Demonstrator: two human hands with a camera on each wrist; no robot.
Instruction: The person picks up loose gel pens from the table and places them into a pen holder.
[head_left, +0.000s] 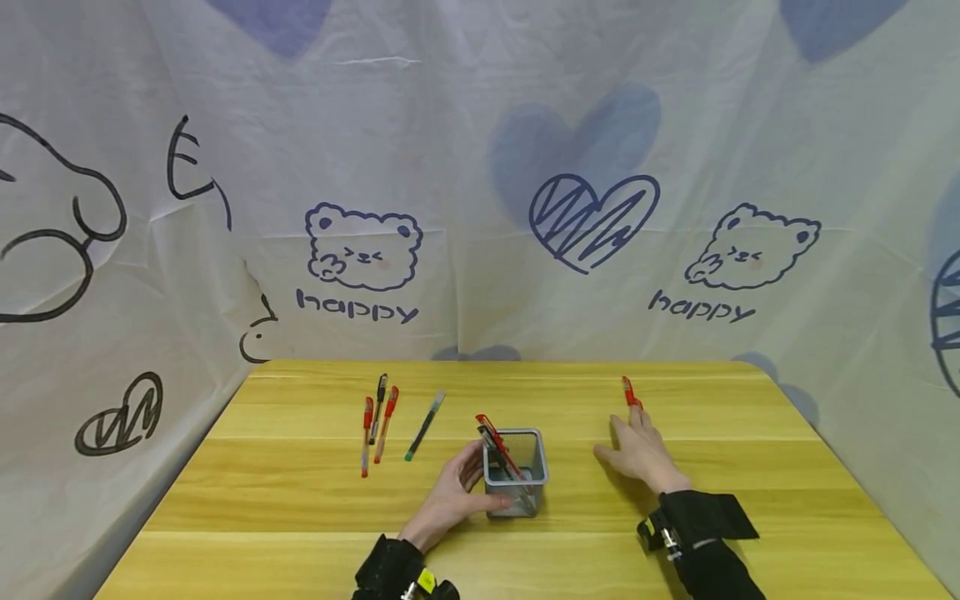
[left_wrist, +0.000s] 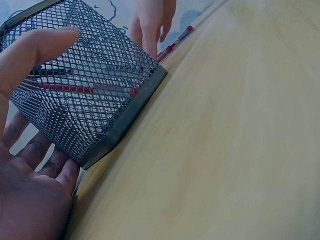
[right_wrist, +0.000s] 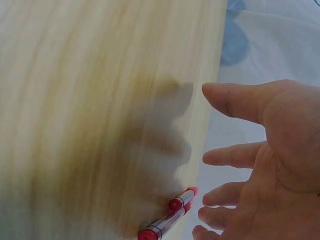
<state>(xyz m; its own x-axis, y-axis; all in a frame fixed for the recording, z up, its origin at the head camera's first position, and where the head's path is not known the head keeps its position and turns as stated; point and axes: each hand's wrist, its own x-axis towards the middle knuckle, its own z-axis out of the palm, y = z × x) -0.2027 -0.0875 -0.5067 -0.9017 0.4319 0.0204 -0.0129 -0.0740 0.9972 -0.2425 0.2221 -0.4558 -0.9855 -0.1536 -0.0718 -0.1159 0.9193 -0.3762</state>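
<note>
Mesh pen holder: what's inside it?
At least one red pen and one dark pen lean inside the mesh pen holder. In the head view, the left hand covers part of the near wall; what lies behind there is hidden.

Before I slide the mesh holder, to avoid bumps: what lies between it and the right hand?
Only bare tabletop lies between the mesh holder and the right hand, in the head view.

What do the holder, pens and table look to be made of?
Holder: likely metal, greyish, possibly coated; fine mesh walls meet a solid edge.
Pens: probably plastic, smooth; barrels look see-through, ends solid red.
Table: wood or wood-look laminate, smooth finish; long grain streaks show, but I can't tell which.
</note>
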